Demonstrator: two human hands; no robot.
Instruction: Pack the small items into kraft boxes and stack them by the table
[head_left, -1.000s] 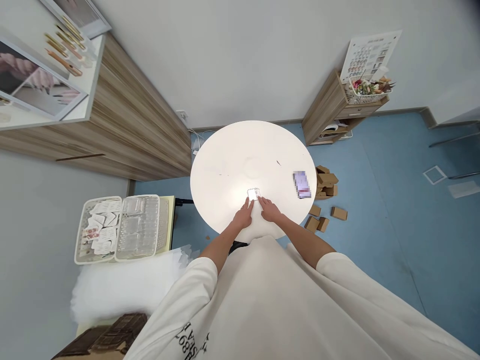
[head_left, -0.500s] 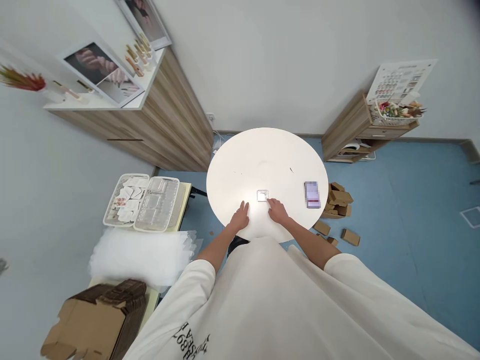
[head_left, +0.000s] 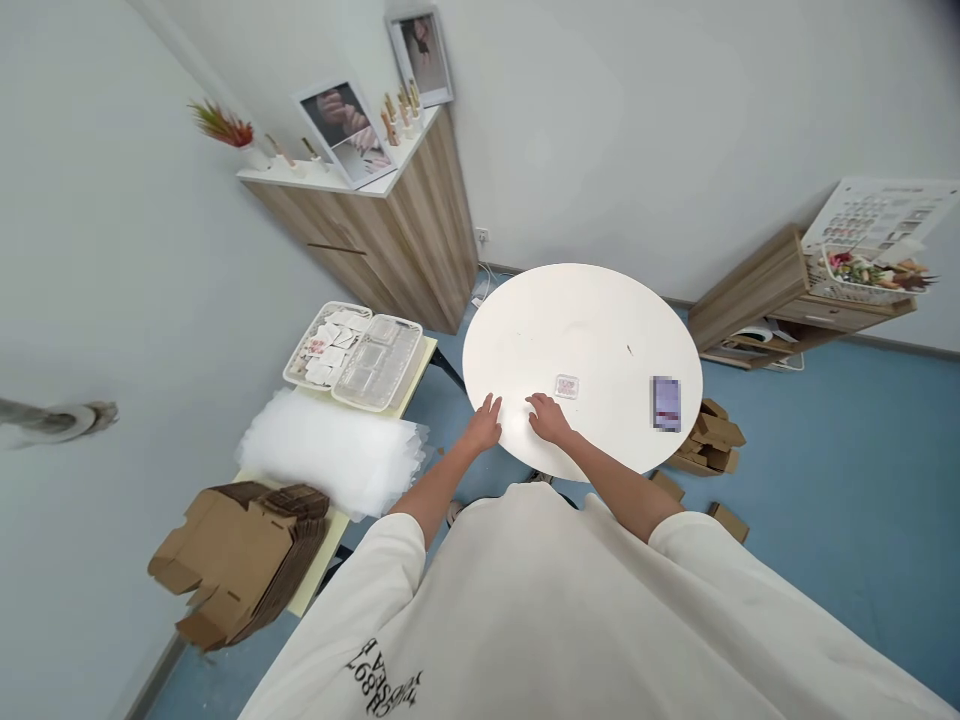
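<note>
Head view: clear case [head_left: 567, 387] between right hand [head_left: 550, 418], pixelated item [head_left: 666, 404].

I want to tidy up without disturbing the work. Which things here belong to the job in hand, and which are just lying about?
Likely in use:
small clear case, near the right hand
round white table, under the case

Seemingly just lying about:
blurred purple item
framed pictures
flower basket

Possibly supplies, can't tell: flattened cardboard
</note>
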